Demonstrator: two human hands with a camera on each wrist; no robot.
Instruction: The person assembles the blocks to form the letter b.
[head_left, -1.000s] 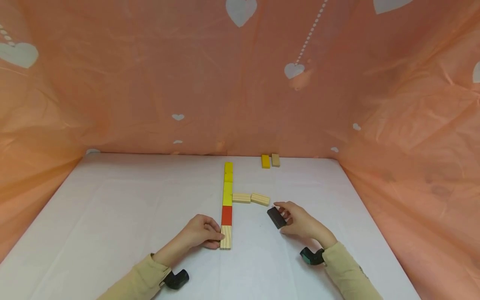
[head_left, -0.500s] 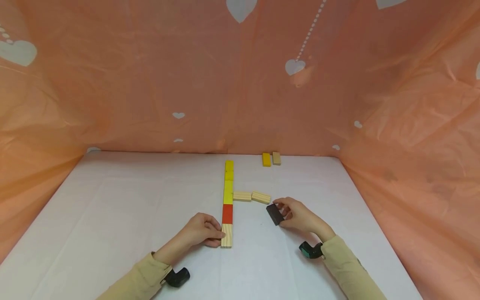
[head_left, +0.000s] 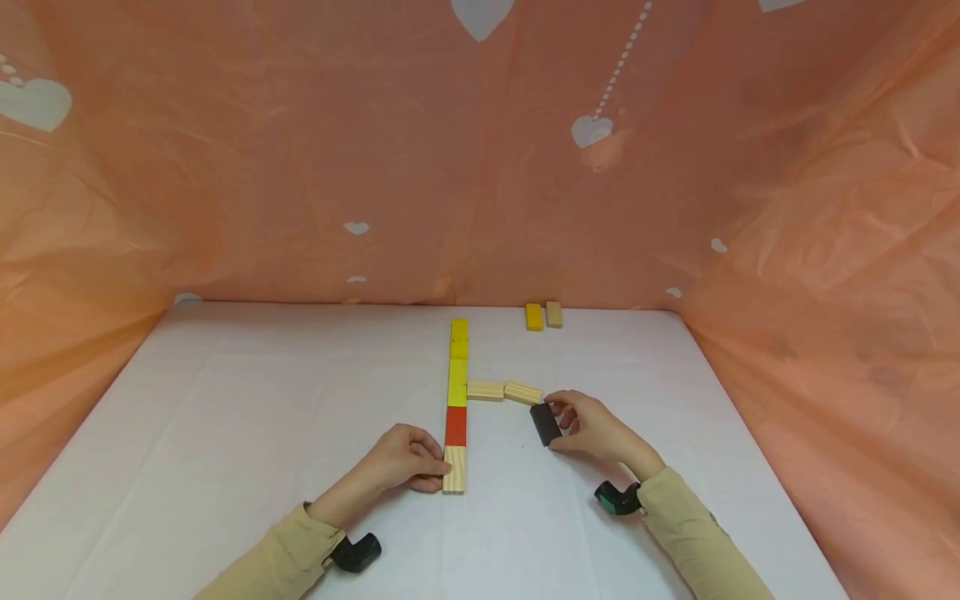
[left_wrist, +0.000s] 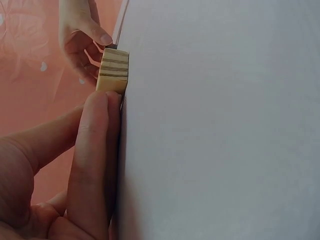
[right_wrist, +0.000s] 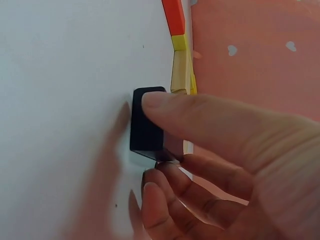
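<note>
Black block [head_left: 546, 425] sits between the thumb and fingertips of the right hand [head_left: 592, 425], which is closed only as far as its width; its far end is at the corner of the outer plain block [head_left: 522, 392], and I can't tell if they touch. Pushing on from there could knock that plain piece, since it already lies askew and nothing visible braces it, and the shove might travel into the inner plain block [head_left: 485, 391] and on to the column. Whether the black block rests fully on the desk [head_left: 300, 375] is unclear; if it is raised at all, a loosened pinch could drop it crooked. The left hand [head_left: 405, 458], fingers loosely bent, has a tip on the end block [head_left: 454, 475] below the red block [head_left: 456, 426]; I can't tell whether it grips or merely presses. A sideways nudge there would probably open a gap or bend the line. Fingers beneath the black block could also catch the outer plain block when letting go.
</note>
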